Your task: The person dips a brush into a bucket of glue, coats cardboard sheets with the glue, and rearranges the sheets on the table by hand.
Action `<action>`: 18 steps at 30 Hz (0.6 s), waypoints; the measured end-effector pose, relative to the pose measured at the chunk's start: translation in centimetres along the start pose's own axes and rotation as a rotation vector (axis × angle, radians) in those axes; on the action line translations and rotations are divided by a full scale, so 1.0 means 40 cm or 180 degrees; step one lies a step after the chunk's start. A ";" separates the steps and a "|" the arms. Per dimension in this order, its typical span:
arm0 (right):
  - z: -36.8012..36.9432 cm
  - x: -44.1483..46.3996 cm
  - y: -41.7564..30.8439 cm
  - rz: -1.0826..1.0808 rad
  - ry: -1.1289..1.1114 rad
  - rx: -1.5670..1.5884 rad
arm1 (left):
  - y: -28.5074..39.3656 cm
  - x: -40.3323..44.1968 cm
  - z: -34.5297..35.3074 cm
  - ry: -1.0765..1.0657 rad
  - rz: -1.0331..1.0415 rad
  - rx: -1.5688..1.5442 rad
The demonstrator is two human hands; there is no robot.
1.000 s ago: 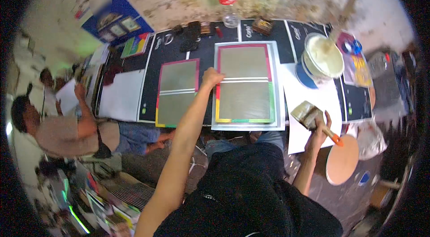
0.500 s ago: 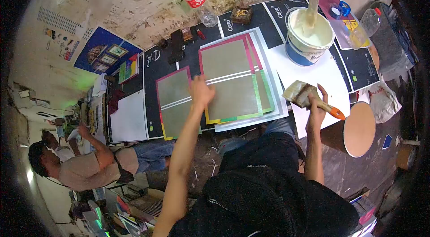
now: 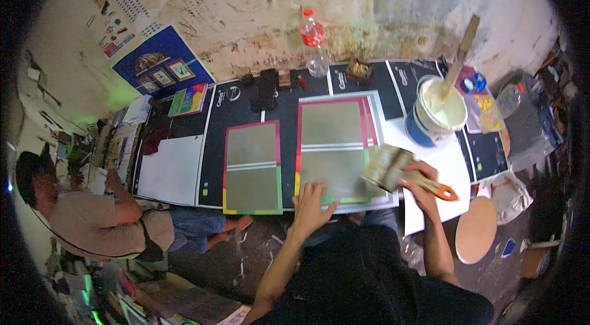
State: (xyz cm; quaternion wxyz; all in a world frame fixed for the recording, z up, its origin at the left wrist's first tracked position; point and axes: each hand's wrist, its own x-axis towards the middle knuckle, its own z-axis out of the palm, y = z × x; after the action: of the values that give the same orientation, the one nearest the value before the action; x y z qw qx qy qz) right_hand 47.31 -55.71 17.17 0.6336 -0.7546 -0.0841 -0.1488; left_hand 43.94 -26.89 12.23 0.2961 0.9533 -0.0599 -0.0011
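In my right hand is a wide paintbrush with an orange-tipped handle; its pale, coated bristles hang over the lower right of a stack of boards. The top grey board has pink, green and yellow edges and two white stripes. My left hand rests at the board's near edge with its fingers apart, holding nothing. A similar, narrower board lies to the left. Beyond the brush, a bucket of creamy white paste stands on white paper, a wooden stick leaning in it.
A plastic bottle and a small box stand along the wall. A white sheet lies at the table's left. Another person is at the far left. A round brown disc is below the table's right end.
My left hand has moved from the board's left side to its near edge. The brush has come left over the stack's corner. The whole view has shifted with my head.
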 end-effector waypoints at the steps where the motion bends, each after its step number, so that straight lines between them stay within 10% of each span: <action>1: -0.042 -0.001 -0.016 -0.0134 0.0081 -0.0141 | -0.019 -0.007 0.002 0.0304 0.0090 -0.0218; 9: -0.263 -0.019 0.039 0.0609 0.1911 -0.0650 | -0.115 -0.042 0.106 0.2293 -0.0034 -0.2436; 18: -0.392 0.061 0.104 0.1057 -0.0011 -0.1811 | -0.135 -0.050 0.092 0.2806 -0.0479 -0.2341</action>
State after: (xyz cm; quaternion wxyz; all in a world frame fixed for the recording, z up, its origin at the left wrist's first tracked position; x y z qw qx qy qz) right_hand 49.05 -72.01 16.51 0.4129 -0.9049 0.0840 -0.0597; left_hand 42.41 -24.30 6.08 0.6040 0.6998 0.1414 0.3543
